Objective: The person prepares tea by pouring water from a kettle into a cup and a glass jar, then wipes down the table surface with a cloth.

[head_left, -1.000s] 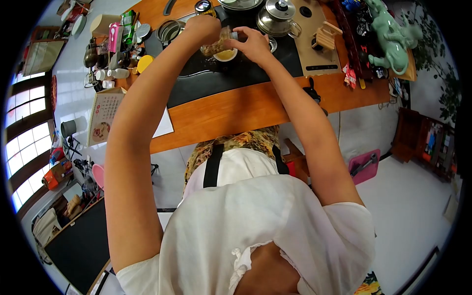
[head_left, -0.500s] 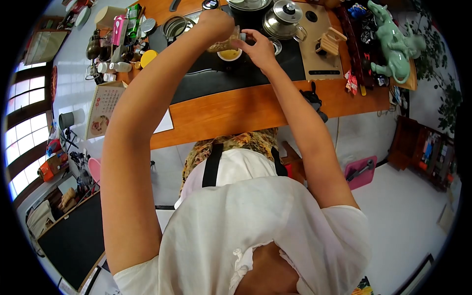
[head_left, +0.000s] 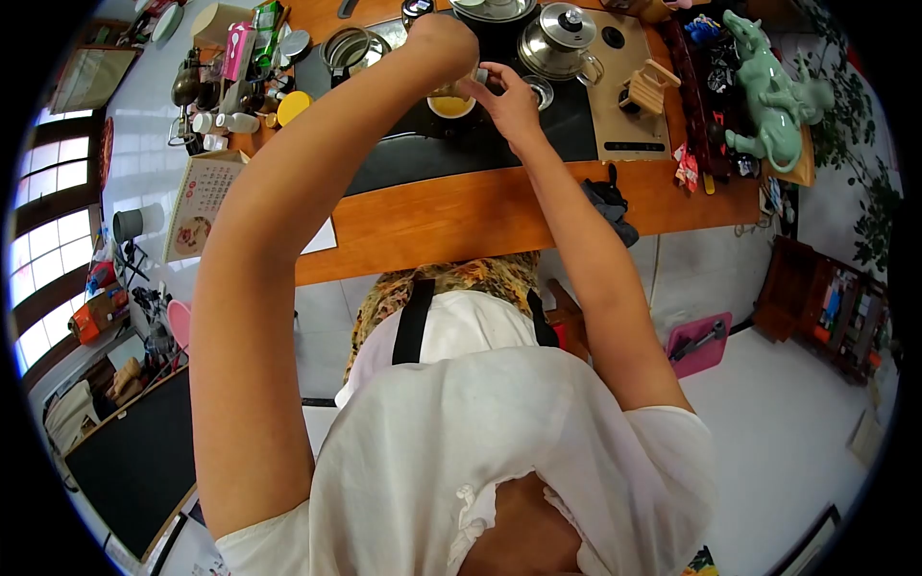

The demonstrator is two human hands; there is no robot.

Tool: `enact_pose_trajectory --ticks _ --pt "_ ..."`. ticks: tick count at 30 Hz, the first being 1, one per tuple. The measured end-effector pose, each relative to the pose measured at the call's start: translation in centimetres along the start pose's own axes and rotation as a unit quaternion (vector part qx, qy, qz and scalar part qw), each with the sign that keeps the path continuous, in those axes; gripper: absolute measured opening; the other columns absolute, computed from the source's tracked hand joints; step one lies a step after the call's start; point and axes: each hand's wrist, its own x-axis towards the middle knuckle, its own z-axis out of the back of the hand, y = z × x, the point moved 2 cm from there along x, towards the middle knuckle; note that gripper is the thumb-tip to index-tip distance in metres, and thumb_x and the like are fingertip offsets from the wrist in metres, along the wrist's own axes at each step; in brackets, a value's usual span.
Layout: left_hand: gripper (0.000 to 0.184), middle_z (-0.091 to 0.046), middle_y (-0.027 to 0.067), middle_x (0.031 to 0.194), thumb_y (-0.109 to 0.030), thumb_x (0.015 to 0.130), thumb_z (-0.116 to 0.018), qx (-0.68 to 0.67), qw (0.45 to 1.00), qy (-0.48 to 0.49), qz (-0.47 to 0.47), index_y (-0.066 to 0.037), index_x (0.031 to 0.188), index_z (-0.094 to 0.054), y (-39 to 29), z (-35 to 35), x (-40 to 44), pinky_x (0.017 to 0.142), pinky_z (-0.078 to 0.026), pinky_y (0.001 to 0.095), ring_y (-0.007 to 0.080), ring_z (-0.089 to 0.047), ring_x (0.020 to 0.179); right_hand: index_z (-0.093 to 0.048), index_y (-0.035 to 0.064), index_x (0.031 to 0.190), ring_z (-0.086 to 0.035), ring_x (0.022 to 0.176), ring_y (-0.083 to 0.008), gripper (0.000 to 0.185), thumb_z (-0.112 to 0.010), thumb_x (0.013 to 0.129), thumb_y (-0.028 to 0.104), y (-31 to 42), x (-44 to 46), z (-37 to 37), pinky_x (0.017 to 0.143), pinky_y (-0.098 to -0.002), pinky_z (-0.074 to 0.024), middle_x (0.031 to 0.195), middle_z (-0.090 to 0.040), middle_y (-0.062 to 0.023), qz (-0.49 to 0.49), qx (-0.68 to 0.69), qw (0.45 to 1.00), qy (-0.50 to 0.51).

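Note:
My left hand [head_left: 444, 46] is raised over the table with its back toward me. Its wrist is bent and its fingers are mostly hidden. It grips a clear glass jar [head_left: 479, 74], which is largely out of sight behind the hand. My right hand [head_left: 511, 104] has thumb and forefinger around the jar's end. Directly below both hands stands a small white cup [head_left: 450, 113] with yellowish contents. A small glass dish [head_left: 541, 91] lies beside my right hand.
On the dark mat stand a steel pot with lid [head_left: 559, 40] and an open glass vessel [head_left: 348, 50]. A small wooden chair-shaped stand [head_left: 650, 88] sits on the tan board at right. Jars, a yellow lid [head_left: 294, 108] and a calendar [head_left: 204, 202] are at left; a green figurine [head_left: 768, 101] is far right.
My left hand has shifted slightly right and turned, so its wrist now covers most of the jar. My right hand stays at the jar's end, nearly unmoved.

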Motion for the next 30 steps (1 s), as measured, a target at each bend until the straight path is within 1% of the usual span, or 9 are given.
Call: enact_pose_trajectory --ticks 1,4,7,10,13,16,19,25,30 --pt "0.023 -0.075 0.0114 0.103 -0.019 0.079 -0.075 -0.003 1.0 -0.001 0.004 -0.008 0.099 -0.077 -0.1 -0.2 0.3 0.078 -0.058 0.0416 0.0298 -0.072 0.098 -0.068 0.0082 0.122 -0.066 0.107 -0.0255 0.071 -0.077 0.076 0.062 0.0 -0.2 0.0 0.102 -0.0405 -0.0399 0.111 -0.071 -0.0129 -0.008 0.011 1.0 -0.003" --pt "0.025 -0.075 0.0112 0.103 -0.023 0.079 -0.077 0.01 1.0 0.005 0.003 -0.009 0.1 -0.077 -0.3 -0.8 1.0 0.078 -0.058 0.0417 0.0294 -0.072 0.098 -0.068 0.0066 0.121 -0.067 0.106 -0.0254 0.067 -0.08 0.077 0.055 0.5 -0.6 0.2 0.096 -0.0385 -0.0473 0.111 -0.071 -0.0141 -0.027 0.017 0.999 -0.013" --pt "0.026 -0.075 0.0112 0.103 -0.025 0.079 -0.077 0.003 0.999 0.034 0.004 -0.01 0.099 -0.078 -0.5 -0.6 1.4 0.079 -0.058 0.0408 0.0291 -0.072 0.098 -0.069 0.0061 0.121 -0.068 0.104 -0.0255 0.064 -0.083 0.077 0.05 0.4 -0.7 0.2 0.09 -0.0368 -0.0519 0.11 -0.072 -0.0151 -0.013 0.0 0.999 -0.029" --pt "0.026 -0.075 0.0114 0.102 -0.026 0.08 -0.076 0.021 1.0 0.015 0.0 -0.01 0.099 -0.078 -0.7 -1.4 2.1 0.078 -0.058 0.0395 0.0287 -0.073 0.097 -0.069 0.0056 0.121 -0.068 0.105 -0.0252 0.064 -0.083 0.077 0.05 -0.1 -0.6 -0.2 0.091 -0.0368 -0.0513 0.11 -0.072 -0.015 -0.017 0.036 0.999 -0.031" --pt "0.024 -0.075 0.0112 0.102 -0.027 0.08 -0.075 0.033 0.998 0.052 -0.005 -0.01 0.098 -0.078 -0.9 -1.8 2.7 0.077 -0.058 0.0387 0.0281 -0.073 0.096 -0.068 0.0054 0.121 -0.068 0.106 -0.0244 0.063 -0.082 0.078 0.048 -0.4 -0.9 -0.2 0.091 -0.0359 -0.0514 0.111 -0.072 -0.0146 -0.032 0.044 0.998 -0.031" --pt "0.024 -0.075 0.0102 0.101 -0.027 0.08 -0.076 0.032 0.999 0.04 -0.006 -0.01 0.097 -0.079 -1.0 -2.1 2.9 0.077 -0.058 0.0386 0.0277 -0.073 0.096 -0.068 0.0054 0.122 -0.068 0.107 -0.0238 0.063 -0.083 0.077 0.048 -0.8 -0.9 -0.6 0.091 -0.0355 -0.0516 0.112 -0.071 -0.0146 -0.036 0.079 0.996 -0.028" --pt "0.025 -0.075 0.0098 0.101 -0.027 0.079 -0.076 0.019 0.998 0.055 0.001 -0.01 0.097 -0.079 -1.2 -2.0 3.1 0.077 -0.059 0.0383 0.0273 -0.073 0.096 -0.067 0.0052 0.122 -0.068 0.107 -0.0235 0.063 -0.083 0.078 0.047 -1.0 -0.9 -0.8 0.09 -0.0355 -0.0521 0.113 -0.071 -0.0152 -0.028 0.09 0.995 -0.026" --pt "0.03 -0.075 0.0096 0.101 -0.03 0.076 -0.079 0.018 0.998 0.062 0.017 -0.01 0.099 -0.079 -1.6 -1.9 2.7 0.077 -0.059 0.0379 0.0263 -0.073 0.097 -0.067 0.005 0.121 -0.068 0.107 -0.0235 0.06 -0.083 0.079 0.045 -1.4 -1.1 -1.0 0.09 -0.035 -0.0524 0.111 -0.071 -0.0158 -0.028 0.089 0.995 -0.034" --pt "0.029 -0.075 0.011 0.101 -0.029 0.077 -0.078 -0.003 0.998 0.059 0.007 -0.01 0.099 -0.078 -1.1 -2.2 2.5 0.077 -0.059 0.0383 0.0284 -0.073 0.097 -0.068 0.0064 0.121 -0.068 0.102 -0.025 0.06 -0.084 0.078 0.045 -1.7 -1.1 -1.2 0.087 -0.0354 -0.0521 0.111 -0.071 -0.0146 -0.017 0.054 0.998 -0.039"
